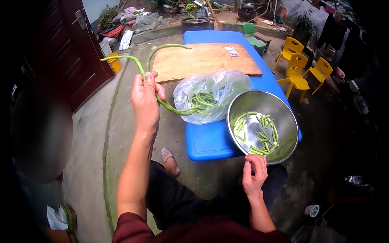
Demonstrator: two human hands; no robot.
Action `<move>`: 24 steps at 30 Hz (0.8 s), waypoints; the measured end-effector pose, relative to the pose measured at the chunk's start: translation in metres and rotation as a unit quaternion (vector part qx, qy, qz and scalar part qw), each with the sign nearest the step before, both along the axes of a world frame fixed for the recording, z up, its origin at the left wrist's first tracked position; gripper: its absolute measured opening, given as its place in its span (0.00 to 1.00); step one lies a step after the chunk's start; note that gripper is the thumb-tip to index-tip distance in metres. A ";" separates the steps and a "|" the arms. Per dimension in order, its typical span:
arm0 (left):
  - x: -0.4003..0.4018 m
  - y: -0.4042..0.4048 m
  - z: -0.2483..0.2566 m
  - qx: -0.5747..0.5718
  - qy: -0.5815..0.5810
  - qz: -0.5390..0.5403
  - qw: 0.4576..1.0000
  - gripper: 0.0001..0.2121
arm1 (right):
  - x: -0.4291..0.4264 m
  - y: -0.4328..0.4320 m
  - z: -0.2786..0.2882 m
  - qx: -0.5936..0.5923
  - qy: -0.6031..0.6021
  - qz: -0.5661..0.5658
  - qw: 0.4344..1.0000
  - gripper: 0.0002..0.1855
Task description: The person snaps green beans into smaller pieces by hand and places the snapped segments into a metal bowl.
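My left hand (147, 97) is raised left of the table and grips long green beans (138, 65). Their upper ends arch out above the fingers, and the lower part trails toward a clear plastic bag (237, 79). More long beans (204, 99) lie inside the bag's mouth. A stainless steel bowl (287, 121) stands tilted at the table's near right corner, with several short bean pieces (263, 139) in it. At the bowl's near rim is my right hand (255, 177), fingers curled; whether it pinches the rim or anything else is unclear.
The blue table (209, 144) carries a wooden board (197, 60) with a small printed card (232, 51) on it. Yellow chairs (296, 71) and a green chair (250, 33) stand to the right and behind. At left are a dark red door (57, 51) and a yellow bucket (115, 63).
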State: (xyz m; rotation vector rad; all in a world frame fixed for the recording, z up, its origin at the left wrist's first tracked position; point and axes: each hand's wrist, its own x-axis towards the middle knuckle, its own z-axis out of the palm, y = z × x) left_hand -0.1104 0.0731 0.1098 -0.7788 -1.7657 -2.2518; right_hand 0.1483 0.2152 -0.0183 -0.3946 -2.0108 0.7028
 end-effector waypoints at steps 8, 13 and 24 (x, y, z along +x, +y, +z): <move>0.074 -0.052 -0.094 -0.071 -0.158 -0.179 0.969 0.12 | -0.029 -0.040 -0.012 -0.278 -0.077 0.242 0.926 0.14; 0.094 -0.065 -0.112 -0.143 -0.204 -0.202 0.947 0.12 | -0.047 -0.041 -0.004 -0.548 -0.039 0.373 0.748 0.25; 0.089 -0.081 -0.132 -0.126 -0.220 -0.258 0.932 0.10 | -0.050 -0.029 -0.001 -0.553 -0.181 0.418 0.698 0.17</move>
